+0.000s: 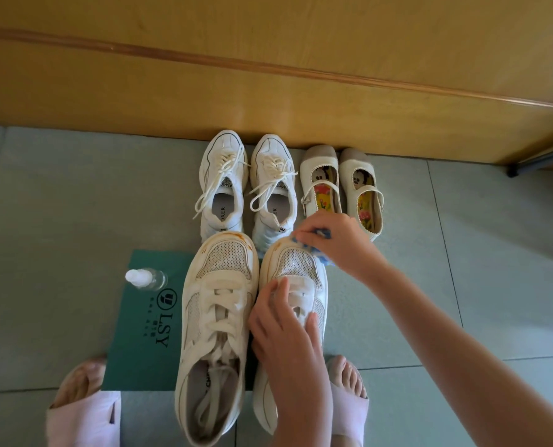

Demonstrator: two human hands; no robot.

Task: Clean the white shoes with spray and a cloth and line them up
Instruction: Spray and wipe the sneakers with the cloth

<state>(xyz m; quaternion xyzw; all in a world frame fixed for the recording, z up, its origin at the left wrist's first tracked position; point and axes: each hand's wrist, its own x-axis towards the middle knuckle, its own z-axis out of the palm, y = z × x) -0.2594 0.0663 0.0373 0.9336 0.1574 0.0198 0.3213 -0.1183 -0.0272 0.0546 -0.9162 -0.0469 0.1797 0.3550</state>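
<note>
Wooden panel [268, 91] spanning the far side, its lower edge meeting the grey-green tiled floor [59, 204]; open tile lies to the left and right of the shoes. A green sheet [146, 350] lies flat on the floor, printed "LSY" beside a round logo; smaller print beside it is too fine to read. On the sheet stand the stained left shoe [217, 317] and stained right shoe [300, 262], side by side and nearly touching, toes pointing at the panel, orange-brown marks along both toe rims. Beyond them, toes against the panel, stands a pair of white laced trainers [223, 188], with partly readable letters "ASHIO" on the tongues and "OXER" on an insole, and just right of these a pair of cream strap shoes [362, 188] with flowered insoles. Two feet in pink slippers [85, 414] flank the sheet at the near edge. A clear spray bottle [146, 279] with a white cap stands on the sheet, left of the stained left shoe and apart from both hands. The left hand [288, 337] grips the stained right shoe over its laces, fingers curled on one side, thumb on the other. The right hand [339, 243] pinches a blue cloth [320, 253] in bent fingers, pressing it on that shoe's toe.
</note>
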